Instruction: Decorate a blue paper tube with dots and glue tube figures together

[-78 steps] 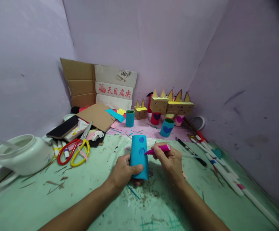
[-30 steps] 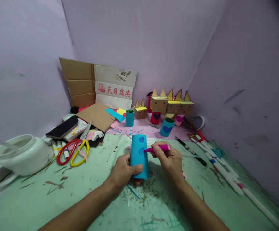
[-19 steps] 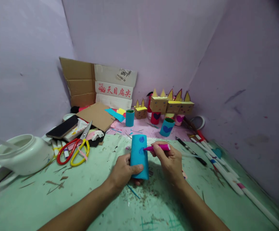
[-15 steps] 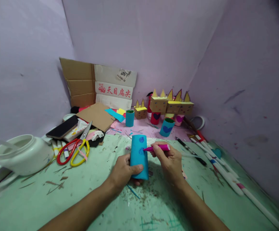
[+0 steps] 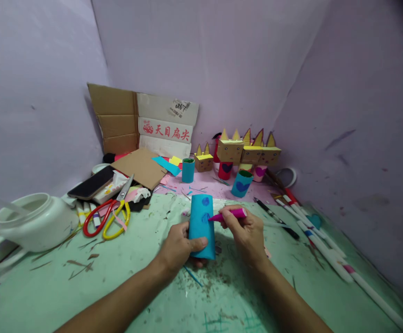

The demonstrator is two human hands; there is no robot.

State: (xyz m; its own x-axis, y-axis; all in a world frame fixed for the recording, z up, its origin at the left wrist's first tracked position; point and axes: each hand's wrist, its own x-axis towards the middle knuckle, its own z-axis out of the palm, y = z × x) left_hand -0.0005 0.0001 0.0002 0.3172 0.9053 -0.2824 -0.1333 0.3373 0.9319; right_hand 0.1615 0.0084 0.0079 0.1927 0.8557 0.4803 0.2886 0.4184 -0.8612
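Tube [image 5: 201, 231] and marker [image 5: 238, 213], held.
Left hand [image 5: 177, 246]: grip closed round the tube's lower end; right hand [image 5: 245, 230]: grip pinched on the marker, tip at the lower blue spot [image 5: 205, 217].

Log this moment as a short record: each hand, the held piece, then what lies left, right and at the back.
Left hand: grips the blue tube by its lower part, thumb across the front
Right hand: holds a magenta marker, tip at the lower mark
Tube surface: two round darker-blue marks, one above the other
Left side: white pot, scissors, phone
Right side: black pen, white sticks
Back: unfolded cardboard, box heads with pointed ears
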